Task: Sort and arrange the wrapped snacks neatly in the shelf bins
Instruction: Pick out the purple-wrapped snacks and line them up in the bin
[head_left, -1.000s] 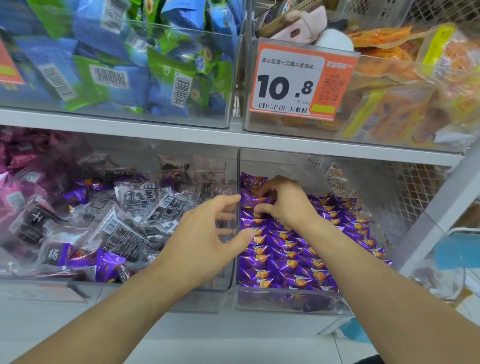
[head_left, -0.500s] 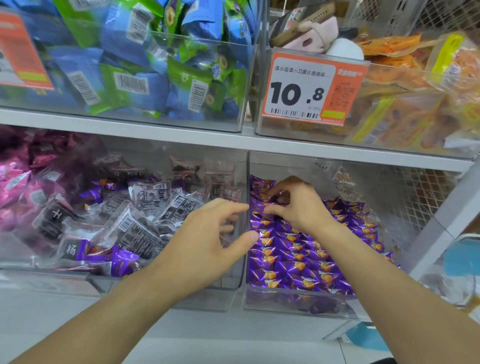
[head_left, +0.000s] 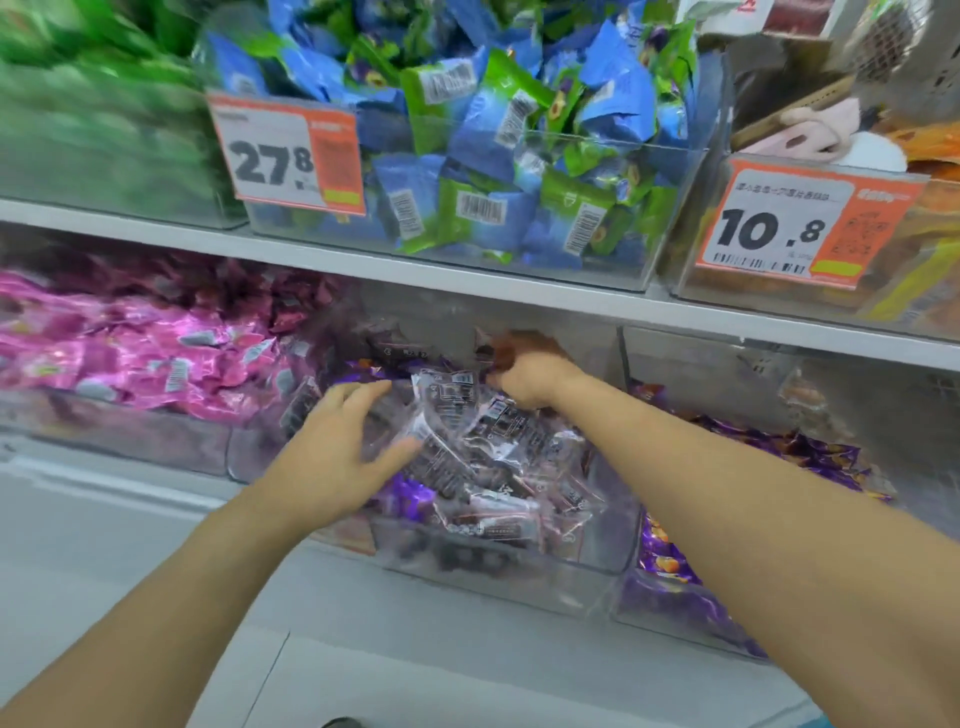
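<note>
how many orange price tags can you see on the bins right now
2. The 27.8 tag is on the front of the upper bin of blue and green packets; the 10.8 tag is on the upper bin to its right. Others may lie outside the frame.

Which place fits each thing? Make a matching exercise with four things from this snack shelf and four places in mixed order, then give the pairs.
Things
1. 27.8 price tag
2. 10.8 price tag
3. pink packets
4. right hand

Places
A. lower shelf, far left bin
B. upper bin of blue and green packets
C. back of the clear-wrapped snacks bin
D. upper right bin

Pairs: 1-B, 2-D, 3-A, 4-C
</note>
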